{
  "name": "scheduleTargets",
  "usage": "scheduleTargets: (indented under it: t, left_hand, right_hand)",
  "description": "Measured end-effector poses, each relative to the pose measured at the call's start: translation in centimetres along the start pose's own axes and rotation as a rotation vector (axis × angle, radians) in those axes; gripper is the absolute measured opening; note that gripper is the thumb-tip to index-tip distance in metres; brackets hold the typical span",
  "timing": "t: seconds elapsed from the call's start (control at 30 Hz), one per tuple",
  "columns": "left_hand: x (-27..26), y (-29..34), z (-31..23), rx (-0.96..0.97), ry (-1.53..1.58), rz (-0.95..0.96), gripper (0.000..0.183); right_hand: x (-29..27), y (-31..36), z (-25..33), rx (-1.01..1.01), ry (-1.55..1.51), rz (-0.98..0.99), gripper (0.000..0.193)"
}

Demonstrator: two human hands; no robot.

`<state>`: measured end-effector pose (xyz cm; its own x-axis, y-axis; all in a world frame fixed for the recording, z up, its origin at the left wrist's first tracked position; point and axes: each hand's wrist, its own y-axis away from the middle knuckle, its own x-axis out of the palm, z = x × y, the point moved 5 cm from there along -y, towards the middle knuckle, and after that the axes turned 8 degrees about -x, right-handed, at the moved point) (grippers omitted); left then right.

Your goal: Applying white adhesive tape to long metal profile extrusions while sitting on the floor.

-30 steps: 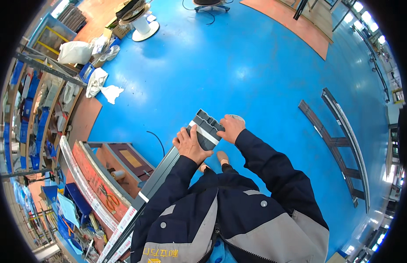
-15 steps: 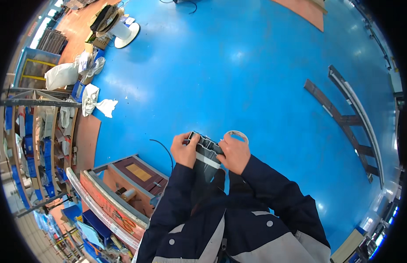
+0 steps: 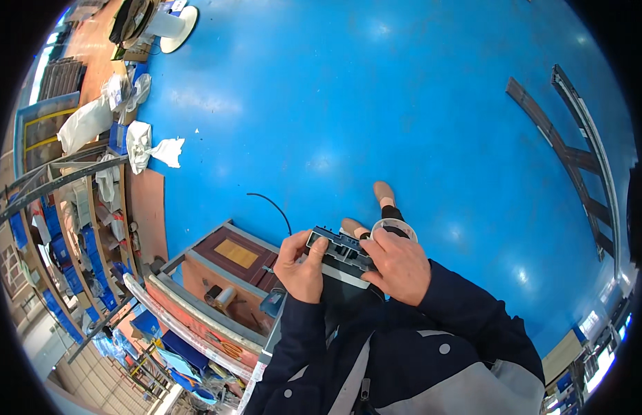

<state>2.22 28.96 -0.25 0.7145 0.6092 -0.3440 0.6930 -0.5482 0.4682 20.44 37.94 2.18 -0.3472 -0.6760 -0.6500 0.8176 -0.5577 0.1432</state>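
Note:
Between my hands is a dark grey and black slotted plastic part (image 3: 343, 253), held tilted in front of my body. My left hand (image 3: 303, 268) grips its left end, thumb on top and fingers curled round the side. My right hand (image 3: 402, 271) is closed on the right end. A white, round, ring-like thing (image 3: 406, 225) stands out behind the fingers of my right hand; whether it is a tape roll or a cup I cannot tell. A pale strip (image 3: 345, 274) shows just below the part.
To the left stands a workbench (image 3: 189, 304) with orange-handled pliers (image 3: 231, 348) and a maroon panel (image 3: 229, 257). Shelving with blue bins (image 3: 71, 277) lies farther left. A black cable (image 3: 274, 205) and a dark metal frame (image 3: 570, 152) lie on the blue floor (image 3: 335, 124).
My view has shifted and my feet have come into sight. The slotted part has tipped so its top faces me more. Both hands keep their hold, and the white ring stays at my right hand.

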Motion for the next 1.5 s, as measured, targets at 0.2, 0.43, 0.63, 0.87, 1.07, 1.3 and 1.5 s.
scheduleTargets:
  t: [0.2,0.43,0.63,0.87,1.07,1.3,1.5]
  left_hand:
    - [0.2,0.0,0.1,0.034,-0.001,0.006,0.025]
    - [0.1,-0.1,-0.2,0.100,-0.018,0.018,0.027]
    - [0.1,0.0,-0.5,0.148,-0.061,0.016,0.027]
    - [0.5,-0.2,-0.6,0.138,-0.029,0.069,0.026]
    - [0.4,0.0,-0.4,0.120,-0.020,0.054,0.025]
    - [-0.1,0.2,0.6,0.108,-0.006,0.068,0.023]
    - [-0.2,0.3,-0.4,0.106,-0.028,0.083,0.016]
  right_hand:
    - [0.2,-3.0,0.2,-0.036,-0.204,-0.065,0.052]
    - [2.1,-4.4,-0.3,-0.103,-0.280,-0.158,0.044]
    - [2.1,-4.7,-0.2,-0.129,-0.270,-0.209,0.038]
    - [2.2,-4.4,-0.3,-0.073,-0.287,-0.235,0.037]
    - [2.7,-4.5,-0.3,-0.105,-0.319,-0.317,0.035]
    - [3.3,-4.1,-0.4,-0.118,-0.296,-0.272,0.031]
    - [3.4,-3.8,-0.3,-0.144,-0.237,-0.302,0.030]
